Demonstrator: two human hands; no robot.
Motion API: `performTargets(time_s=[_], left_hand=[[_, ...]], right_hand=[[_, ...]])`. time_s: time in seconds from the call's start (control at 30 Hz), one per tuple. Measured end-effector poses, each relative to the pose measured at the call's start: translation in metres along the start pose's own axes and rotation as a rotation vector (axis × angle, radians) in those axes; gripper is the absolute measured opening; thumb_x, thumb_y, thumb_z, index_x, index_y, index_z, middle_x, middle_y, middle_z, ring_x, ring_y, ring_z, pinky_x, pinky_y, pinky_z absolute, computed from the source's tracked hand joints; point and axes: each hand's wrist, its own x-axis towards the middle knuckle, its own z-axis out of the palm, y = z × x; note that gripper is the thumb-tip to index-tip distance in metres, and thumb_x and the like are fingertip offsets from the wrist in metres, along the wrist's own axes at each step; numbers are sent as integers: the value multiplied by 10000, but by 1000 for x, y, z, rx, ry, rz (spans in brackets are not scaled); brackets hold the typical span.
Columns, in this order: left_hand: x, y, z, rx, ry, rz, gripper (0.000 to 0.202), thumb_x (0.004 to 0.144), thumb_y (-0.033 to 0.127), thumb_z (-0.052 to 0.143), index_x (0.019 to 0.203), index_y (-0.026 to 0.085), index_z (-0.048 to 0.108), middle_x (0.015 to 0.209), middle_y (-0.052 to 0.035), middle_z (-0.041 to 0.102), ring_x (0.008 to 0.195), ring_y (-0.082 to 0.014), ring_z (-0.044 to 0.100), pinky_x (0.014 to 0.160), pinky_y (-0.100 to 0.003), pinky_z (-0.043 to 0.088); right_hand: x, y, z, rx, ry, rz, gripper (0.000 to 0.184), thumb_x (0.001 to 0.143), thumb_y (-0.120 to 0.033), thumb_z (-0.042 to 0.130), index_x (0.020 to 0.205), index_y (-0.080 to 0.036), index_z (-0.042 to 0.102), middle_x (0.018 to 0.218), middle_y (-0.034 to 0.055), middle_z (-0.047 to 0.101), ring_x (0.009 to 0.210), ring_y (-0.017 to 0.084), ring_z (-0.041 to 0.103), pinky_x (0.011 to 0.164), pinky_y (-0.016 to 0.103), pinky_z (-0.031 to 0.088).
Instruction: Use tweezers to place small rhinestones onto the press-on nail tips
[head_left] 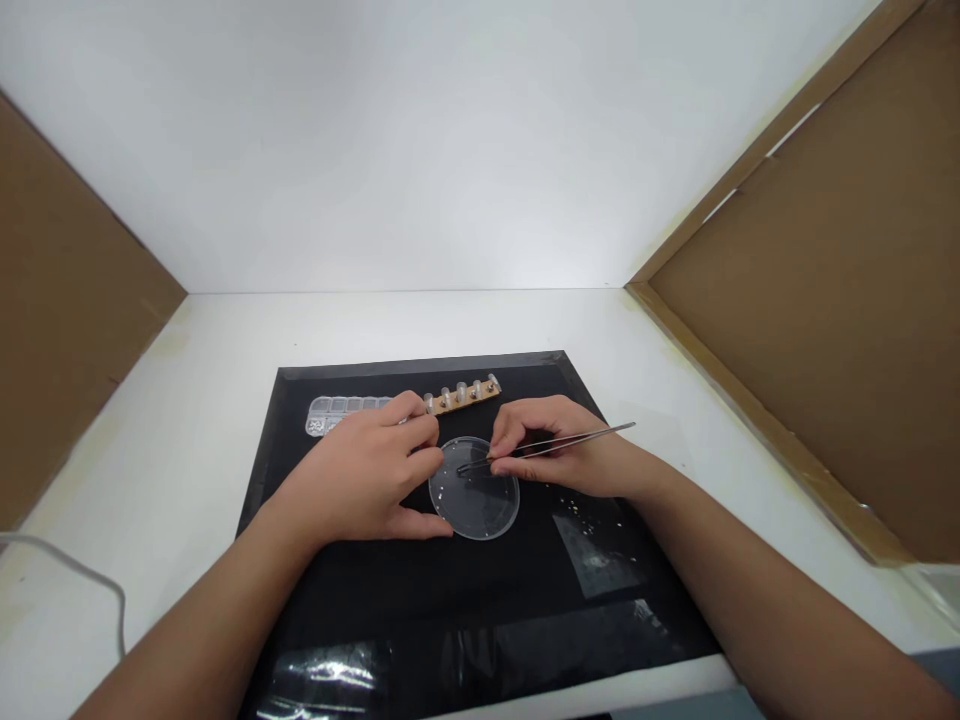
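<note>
My right hand (559, 448) pinches a pair of metal tweezers (547, 444), whose tips reach left over a small clear round dish (476, 490) on a black mat (420, 600). My left hand (367, 475) rests at the dish's left rim, thumb along its front edge and fingers curled at its top left. Tiny pale specks lie inside the dish. Whether the tweezer tips hold a speck is too small to tell.
Behind the hands lie a clear compartment box (341, 412) and a wooden strip with small clear pieces (463, 394). Loose tiny specks (581, 508) and clear plastic film (600, 550) sit on the mat's right. Cardboard walls (825, 300) flank the white table; a grey cable (67, 570) runs left.
</note>
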Motion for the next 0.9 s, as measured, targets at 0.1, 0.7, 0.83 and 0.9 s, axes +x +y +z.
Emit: performTargets(time_s=[0.1,0.7,0.83,0.9], left_hand=[[0,0,1,4,-1,6,449,899,600,772,944,155,731,950,-112,688,1053,-334,583,803,-456,590],[2,1,0,6,7,2,422,907,588,765,916,168,723,938,-105,683,1041,-321,579,803,-449,586],[2,0,2,-6,17,5,436,895,596,777,918,164,725,939,-103,686,1039,-325,589,808,-449,587],[2,0,3,-8,17,5,442,890,594,783,924,157,726,945,-105,687,1038,-328,589,808,-451,586]], right_hand=[[1,-1,0,5,-6,-2,180,941,-341,823,879,-178,779,886,45,768,794,154,731,708,270,577],[0,-5,-6,123,200,35,202,912,-314,847,814,-180,733,870,49,764,763,156,718,681,279,584],[0,-1,-5,105,331,57,196,899,-332,862,826,-196,741,882,53,763,778,168,714,679,291,581],[-1,3,-2,114,384,61,191,896,-339,865,835,-202,746,890,53,763,777,168,710,667,290,574]])
